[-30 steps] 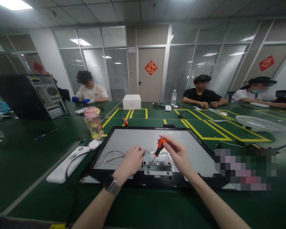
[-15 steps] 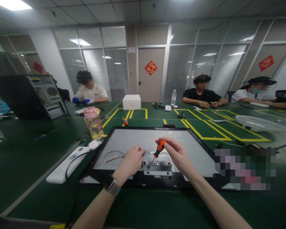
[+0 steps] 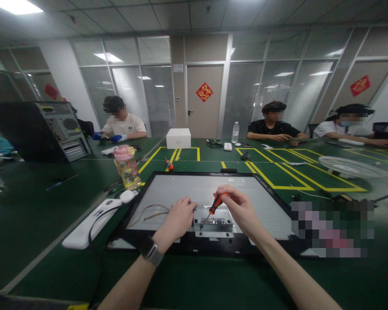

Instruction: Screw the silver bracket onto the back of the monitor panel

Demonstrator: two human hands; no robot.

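Note:
A monitor panel lies flat, back side up, in its black frame on the green table in front of me. A small metal bracket sits near its front edge. My right hand is closed on an orange-and-black screwdriver, whose tip points down onto the bracket's left part. My left hand, a watch on its wrist, rests with curled fingers on the panel at the bracket's left edge. Thin coloured wires run across the panel to the left of that hand.
A white power strip with a black cable lies left of the panel. Behind it stand a pink-lidded bottle and a computer case. A white box, a water bottle and a fan grille lie farther off. Three people sit across the table.
My right hand has sunk slightly and closed further over the screwdriver handle, so less orange shows. My left hand has stayed put. The person at the far left shifted their gloved hands.

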